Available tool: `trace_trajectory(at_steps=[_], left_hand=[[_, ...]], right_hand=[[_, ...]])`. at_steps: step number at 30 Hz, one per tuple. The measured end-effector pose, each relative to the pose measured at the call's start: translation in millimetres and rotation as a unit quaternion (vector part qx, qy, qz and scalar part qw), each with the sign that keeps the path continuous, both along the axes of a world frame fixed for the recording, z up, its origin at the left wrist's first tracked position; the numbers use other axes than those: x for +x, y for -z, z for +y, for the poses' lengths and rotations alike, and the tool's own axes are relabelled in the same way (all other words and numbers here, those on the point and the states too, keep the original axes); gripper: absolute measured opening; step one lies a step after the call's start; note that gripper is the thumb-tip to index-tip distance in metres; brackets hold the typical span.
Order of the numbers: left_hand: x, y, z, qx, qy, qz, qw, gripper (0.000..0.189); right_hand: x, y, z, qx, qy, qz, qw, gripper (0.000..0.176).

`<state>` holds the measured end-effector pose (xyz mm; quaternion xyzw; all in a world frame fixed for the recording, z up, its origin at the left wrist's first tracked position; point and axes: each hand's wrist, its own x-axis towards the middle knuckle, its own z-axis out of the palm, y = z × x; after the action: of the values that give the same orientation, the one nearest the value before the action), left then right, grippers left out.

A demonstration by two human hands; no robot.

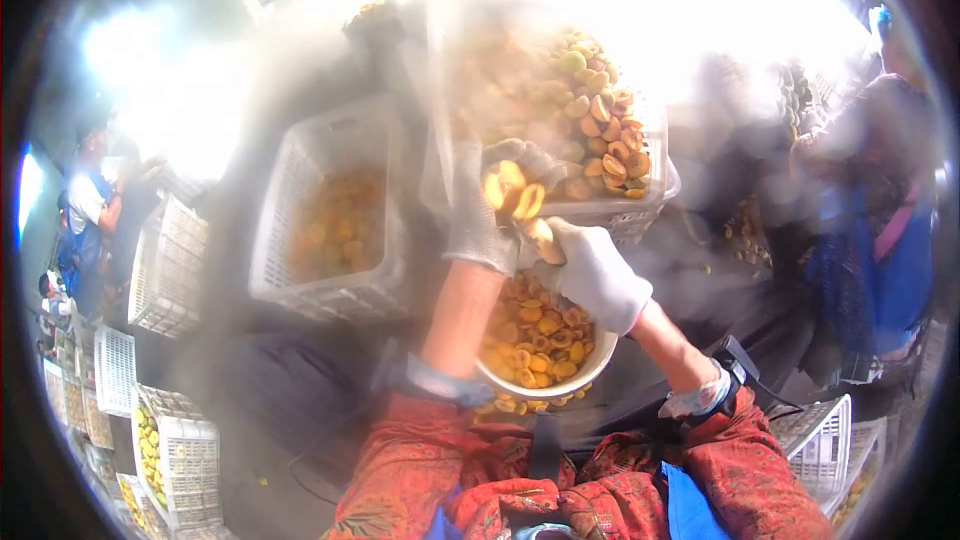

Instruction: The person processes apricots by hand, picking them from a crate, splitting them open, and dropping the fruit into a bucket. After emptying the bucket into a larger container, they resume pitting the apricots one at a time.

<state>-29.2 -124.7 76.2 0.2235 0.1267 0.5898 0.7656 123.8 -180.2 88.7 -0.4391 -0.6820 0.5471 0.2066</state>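
Both hands are gloved and up over the lap. Left hand [485,215], in a grey mesh glove, is gripping a couple of apricot halves [512,190]. Right hand [597,275], in a white glove, is curled tight around a pale piece [541,236] right beside them. Can't tell if that's fruit or a tool handle, the lens is pretty smeared.

Looks to me like the splitting step, with the fruit held open just above the white bowl [598,362], which sits near on the lap and is already heaped with halves. Any move from here needs a steady grip, since the halves look slippery and the bowl is full to the rim.

No real table, just the lap in red patterned cloth [420,480]. A white crate [645,202] of fruit sits far, right behind the hands, and another crate [300,270] is off to the left. More crates are stacked at near left [185,460]. Other people [88,205] stand around the edges, and there's bright glare far back.
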Motion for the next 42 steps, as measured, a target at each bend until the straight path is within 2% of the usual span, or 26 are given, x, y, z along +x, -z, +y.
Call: trace_trajectory(at_steps=[1,2,4,6,9,13,15,19,22,24,25,28,30,31,33,37,39,40,42], left_hand=[[4,1,2,-0.031,-0.074,0.041,0.996,0.039],[8,1,4,-0.061,-0.147,0.08,0.984,0.04],[10,-9,-1,-0.058,-0.137,0.064,0.987,0.04],[11,-8,-4,-0.007,-0.104,0.054,0.993,0.04],[17,-8,-6,0.009,-0.138,0.088,0.986,0.041],[20,-18,-12,0.044,-0.147,0.129,0.98,0.041],[23,-22,-17,0.085,-0.193,0.175,0.962,0.039],[20,-20,-19,0.077,-0.218,0.2,0.952,0.035],[14,-8,-15,0.039,-0.263,0.228,0.937,0.031],[9,-6,-14,-0.016,-0.25,0.208,0.946,0.028],[6,-3,-12,-0.016,-0.254,0.206,0.945,0.028],[1,-11,-10,-0.044,-0.239,0.216,0.946,0.033],[4,-22,-15,-0.077,-0.175,0.264,0.945,0.056],[3,-19,-12,-0.08,-0.176,0.263,0.945,0.056],[0,-8,-7,-0.056,-0.165,0.345,0.922,0.057],[4,2,-6,-0.066,-0.146,0.346,0.924,0.056],[11,0,-11,-0.12,-0.172,0.259,0.943,0.053],[15,-1,-11,-0.12,-0.17,0.259,0.943,0.053],[23,-1,-14,-0.154,-0.224,0.146,0.951,0.05]], right_hand=[[-4,6,-3,0.188,0.086,-0.027,0.978,0.024],[-7,9,-7,0.368,0.168,-0.051,0.913,0.028],[-15,-1,-12,0.369,0.171,-0.027,0.913,0.032],[-22,-3,-14,0.324,0.225,0.042,0.918,0.03],[-22,5,-4,0.32,0.221,-0.021,0.921,0.029],[-23,2,-3,0.329,0.221,-0.017,0.918,0.029],[-22,2,-3,0.337,0.218,-0.022,0.915,0.029],[-24,-3,-4,0.305,0.219,-0.056,0.925,0.028],[-20,6,4,0.289,0.174,-0.092,0.937,0.031],[-13,8,10,0.359,0.061,-0.042,0.93,0.036],[-13,7,8,0.36,0.056,-0.042,0.93,0.036],[-15,6,2,0.313,0.057,-0.035,0.948,0.038],[-15,13,-4,0.286,0.085,-0.066,0.952,0.037],[-17,20,-7,0.284,0.083,-0.067,0.953,0.037],[-19,33,-10,0.287,0.119,-0.108,0.944,0.035],[-13,38,-3,0.285,0.07,-0.118,0.949,0.033],[-12,38,1,0.27,0.045,-0.037,0.961,0.029],[-14,36,0,0.269,0.047,-0.037,0.961,0.029],[-19,31,-5,0.221,0.103,-0.134,0.96,0.024]])
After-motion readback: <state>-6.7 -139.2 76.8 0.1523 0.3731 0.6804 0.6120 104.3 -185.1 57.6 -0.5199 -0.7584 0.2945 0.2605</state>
